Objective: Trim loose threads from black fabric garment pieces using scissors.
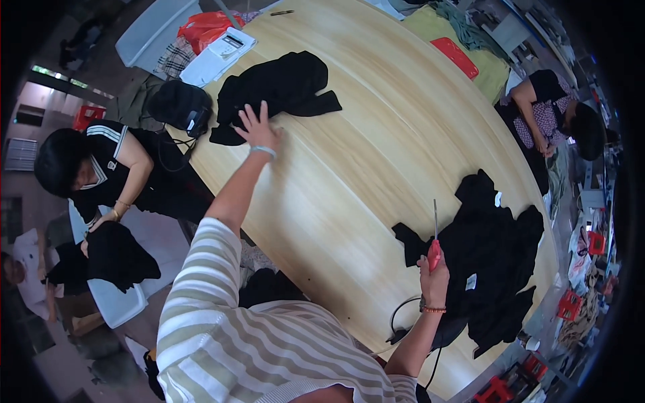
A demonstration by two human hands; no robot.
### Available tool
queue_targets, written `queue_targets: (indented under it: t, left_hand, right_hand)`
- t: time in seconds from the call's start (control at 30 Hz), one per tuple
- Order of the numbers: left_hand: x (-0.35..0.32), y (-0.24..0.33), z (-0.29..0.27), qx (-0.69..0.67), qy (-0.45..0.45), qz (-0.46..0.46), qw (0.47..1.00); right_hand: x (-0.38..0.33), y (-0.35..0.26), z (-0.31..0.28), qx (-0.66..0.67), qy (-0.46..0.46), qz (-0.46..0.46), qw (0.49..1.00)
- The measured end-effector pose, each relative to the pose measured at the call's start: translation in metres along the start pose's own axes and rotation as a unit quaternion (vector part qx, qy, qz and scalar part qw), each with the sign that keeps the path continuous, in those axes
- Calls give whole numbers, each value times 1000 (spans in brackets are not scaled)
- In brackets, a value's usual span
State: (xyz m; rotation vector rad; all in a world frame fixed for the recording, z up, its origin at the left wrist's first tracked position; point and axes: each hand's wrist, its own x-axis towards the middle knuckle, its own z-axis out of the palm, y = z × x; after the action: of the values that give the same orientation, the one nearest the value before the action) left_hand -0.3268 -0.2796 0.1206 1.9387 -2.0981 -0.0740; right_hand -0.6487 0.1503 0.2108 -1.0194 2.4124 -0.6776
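With fingers spread, my left hand [259,131] rests at the near edge of a black garment [282,84] on the far left part of the table. My right hand [435,282] is closed round the red handle of a tool [435,252] with a long, thin metal end pointing away from me. I cannot tell whether it is scissors seen edge-on or another tool. Beside and under that hand lies a heap of black garments [497,248] with small white labels showing.
The pale wood table [376,154] curves across the view. A black bag [176,104], a white device [232,43] and a blue-grey tub [154,33] line its left end. A person [101,161] handles black cloth at left; another person [551,114] works at right. A cable [403,310] lies near my right arm.
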Motion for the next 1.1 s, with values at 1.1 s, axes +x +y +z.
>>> queue_targets:
  t: [1.1]
  left_hand:
    - [-278, 40, -49, -390, -231, 148, 879]
  right_hand:
    - [13, -58, 88, -68, -43, -6, 997]
